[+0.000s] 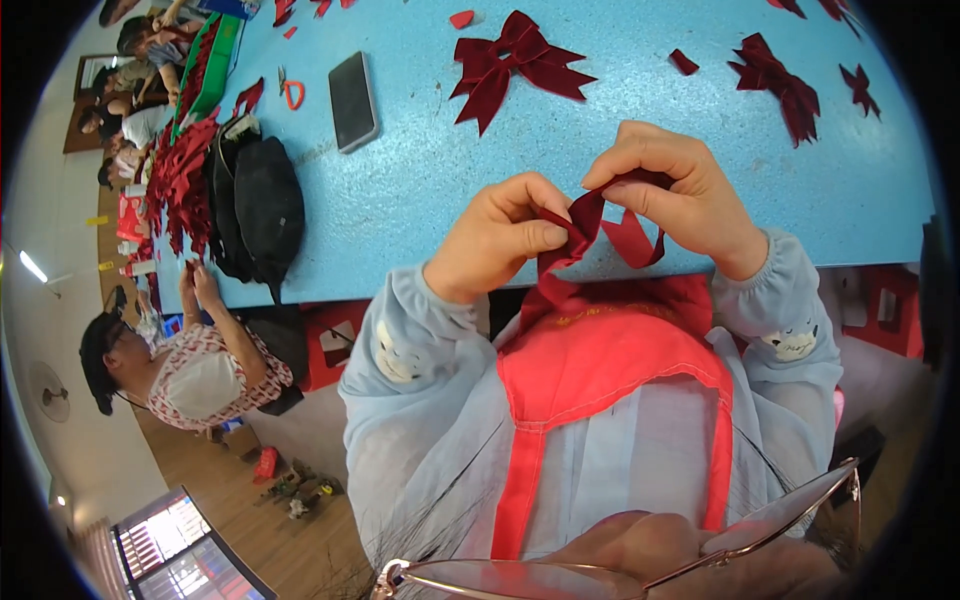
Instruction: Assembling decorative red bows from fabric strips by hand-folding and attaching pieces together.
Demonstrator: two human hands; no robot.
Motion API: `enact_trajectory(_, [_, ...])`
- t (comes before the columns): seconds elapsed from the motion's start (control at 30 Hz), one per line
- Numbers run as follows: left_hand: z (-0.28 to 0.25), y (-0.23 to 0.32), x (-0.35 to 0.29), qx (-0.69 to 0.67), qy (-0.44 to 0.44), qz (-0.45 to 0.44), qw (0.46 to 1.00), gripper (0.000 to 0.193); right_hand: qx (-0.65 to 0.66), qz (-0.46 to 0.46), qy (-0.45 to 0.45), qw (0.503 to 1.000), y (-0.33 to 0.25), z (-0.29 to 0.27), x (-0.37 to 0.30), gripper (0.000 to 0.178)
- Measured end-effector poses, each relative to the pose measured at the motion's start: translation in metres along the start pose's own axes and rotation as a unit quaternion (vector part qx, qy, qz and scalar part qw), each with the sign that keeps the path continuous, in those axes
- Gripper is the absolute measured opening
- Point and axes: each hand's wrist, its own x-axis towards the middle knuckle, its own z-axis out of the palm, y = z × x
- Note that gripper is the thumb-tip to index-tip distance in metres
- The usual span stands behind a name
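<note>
A dark red velvet ribbon [630, 240] is stretched between my two hands, just over the table's near edge. My left hand [505, 235] pinches one folded part of it between thumb and fingers. With thumb and forefinger, my right hand [685, 190] grips another part, and a loop hangs down between the hands. Beyond them on the blue table [400, 190] lies a dark red velvet bow [515, 68] with a small hole at its centre. Another bow [777, 88] lies farther right, with a small bow piece [860, 90] beside it.
A phone [353, 102], orange-handled snips [292, 94] and a black bag [255, 205] lie to the left. Past the bag are a heap of red ribbon pieces [183, 185] and a green crate [210, 75]. A person [180, 350] sits at the left, holding something red.
</note>
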Motion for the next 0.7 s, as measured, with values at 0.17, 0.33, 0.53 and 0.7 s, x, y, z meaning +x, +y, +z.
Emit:
enact_trajectory(0.17, [-0.020, 0.006, -0.014, -0.152, -0.093, -0.028, 0.984, 0.017, -0.032, -0.069, -0.052, 0.996, -0.024, 0.023, 0.016, 0.014])
enact_trajectory(0.33, [-0.002, 0.034, -0.034, -0.141, -0.092, -0.011, 0.986, 0.020, -0.055, -0.047, -0.047, 0.996, -0.059, 0.047, 0.020, 0.016])
enact_trajectory(0.53, [0.023, 0.085, -0.073, -0.053, -0.116, -0.004, 0.992, 0.020, -0.024, -0.002, 0.004, 1.000, -0.120, 0.075, 0.026, 0.014])
enact_trajectory(0.7, [0.034, 0.099, -0.103, -0.031, -0.085, 0.013, 0.996, 0.020, -0.055, 0.017, 0.005, 0.998, -0.154, 0.094, 0.023, 0.013])
